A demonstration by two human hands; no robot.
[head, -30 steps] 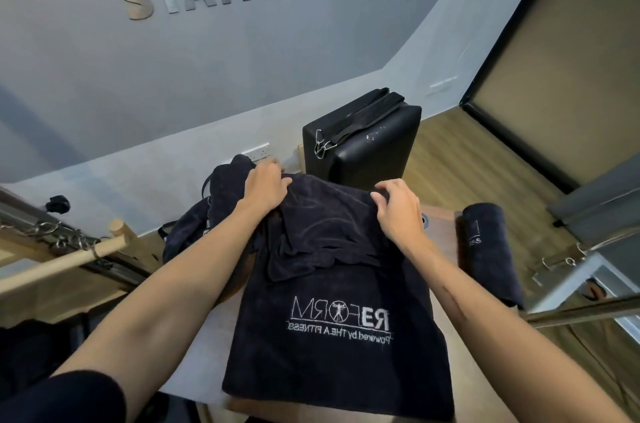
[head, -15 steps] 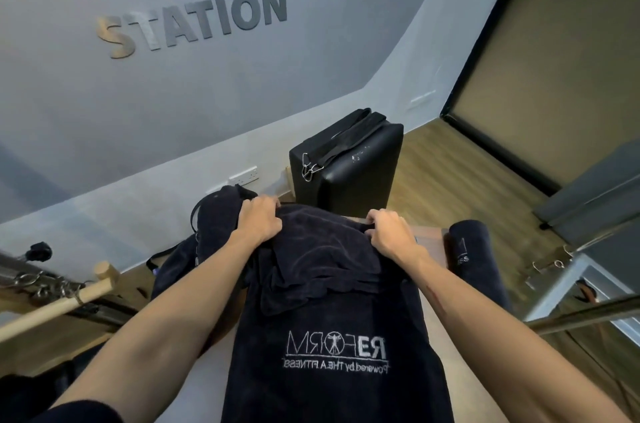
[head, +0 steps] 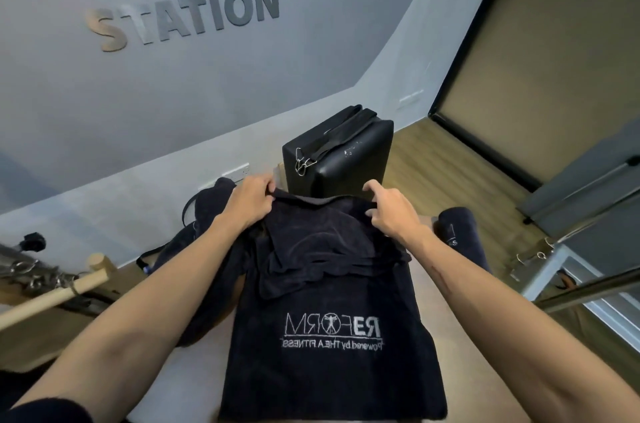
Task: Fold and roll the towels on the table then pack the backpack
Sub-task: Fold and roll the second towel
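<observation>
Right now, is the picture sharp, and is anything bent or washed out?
Head view: the towel logo is sharp; wide-angle distortion curves the wall base; a soft sheen lies on the black box; both forearms stretch at the lower corners.

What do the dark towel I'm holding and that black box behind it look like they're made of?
Towel: seemingly terry cotton, matte navy-black, with a fuzzy nap, soft creases and white stitched lettering. Both hands, left and right, grip its far edge. Black box: probably vinyl or leather over padding, smooth with a slight sheen and rounded edges.
</observation>
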